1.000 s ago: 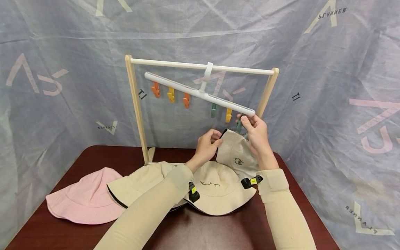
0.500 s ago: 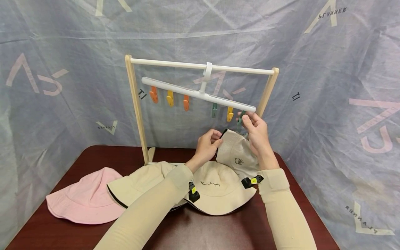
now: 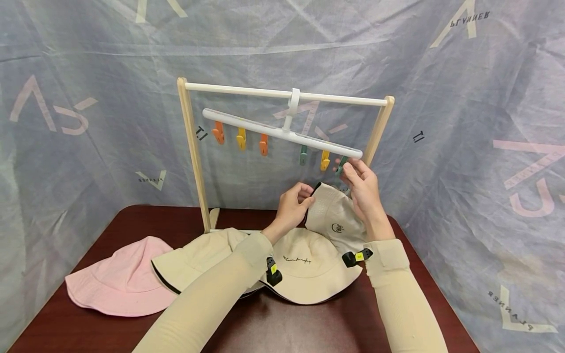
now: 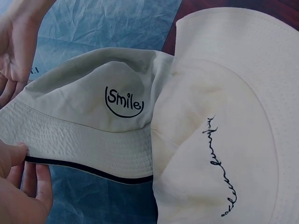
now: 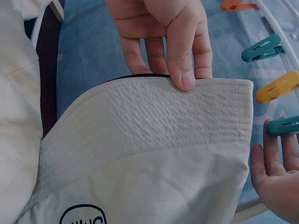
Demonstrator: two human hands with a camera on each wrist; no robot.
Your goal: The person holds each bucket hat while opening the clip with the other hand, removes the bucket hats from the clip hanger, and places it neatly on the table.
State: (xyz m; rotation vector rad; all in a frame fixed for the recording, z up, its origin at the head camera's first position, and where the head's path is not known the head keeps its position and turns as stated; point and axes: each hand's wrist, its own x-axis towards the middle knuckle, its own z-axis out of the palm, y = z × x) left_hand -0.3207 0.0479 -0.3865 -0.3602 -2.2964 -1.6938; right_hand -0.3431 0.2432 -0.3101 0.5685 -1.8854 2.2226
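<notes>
My left hand (image 3: 291, 203) pinches the black-edged brim of a beige bucket hat (image 4: 112, 107) marked "Smile", thumb on the near face and fingers behind. The hat is held tilted, its brim raised. My right hand (image 3: 364, 189) is at the lower right end of a white clip hanger (image 3: 265, 128), its thumb and fingertips on the end green clothespin (image 3: 342, 164). In the right wrist view, fingers meet this green clothespin (image 5: 284, 126); its jaws are partly out of frame. The hat's brim is below the clothespin, apart from it.
The hanger hangs tilted from the rod of a wooden rack (image 3: 192, 147). Orange, yellow and green clothespins hang along it, including a yellow one (image 3: 325, 160). A cream hat (image 3: 300, 264), another cream hat (image 3: 198, 257) and a pink hat (image 3: 128, 279) lie on the dark red table (image 3: 282, 323).
The hanger has tilted back toward level, its right end rising slightly and its left end dropping. My right fingers have stayed at the end clothespin. The left hand and hat are unmoved.
</notes>
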